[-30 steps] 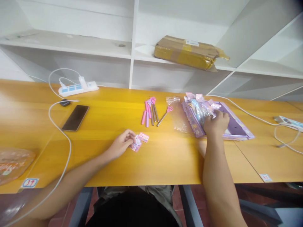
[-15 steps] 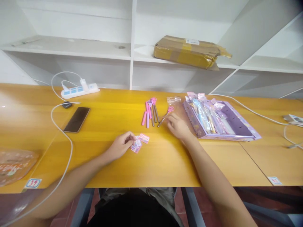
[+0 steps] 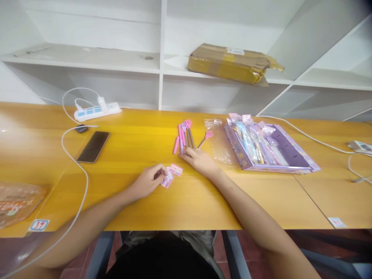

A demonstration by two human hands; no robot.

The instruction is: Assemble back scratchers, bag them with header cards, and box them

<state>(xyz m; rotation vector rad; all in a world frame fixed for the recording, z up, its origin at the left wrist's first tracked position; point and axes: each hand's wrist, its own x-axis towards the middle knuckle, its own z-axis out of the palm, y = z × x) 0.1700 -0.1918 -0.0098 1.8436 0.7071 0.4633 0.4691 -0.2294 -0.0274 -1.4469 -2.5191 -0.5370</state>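
My left hand (image 3: 149,180) rests on the table with thumb and forefinger pinched at the edge of a few small pink printed cards (image 3: 167,181). Another pink card (image 3: 176,169) lies just beyond them. Over the lower ends of a bunch of small back scratchers (image 3: 188,133) lies my right hand (image 3: 200,161), its fingers stretched toward the purple handle. The scratchers have claw-shaped heads and metal rods; pink and purple handles (image 3: 176,144) lie beside them. A single pink-headed back scratcher (image 3: 208,135) lies slanted beyond my right hand, its lower end hidden.
A clear plastic bag (image 3: 223,153) lies between the scratchers and a purple display box (image 3: 279,169) holding several wrapped items. At left are a phone (image 3: 93,146), a white power strip (image 3: 97,111) and a cable. A taped cardboard box (image 3: 226,64) sits on the shelf.
My right hand has moved left, from the slanted back scratcher to the lower ends of the bunch, leaving that scratcher lying and uncovering the clear bag. My left hand has hardly moved.
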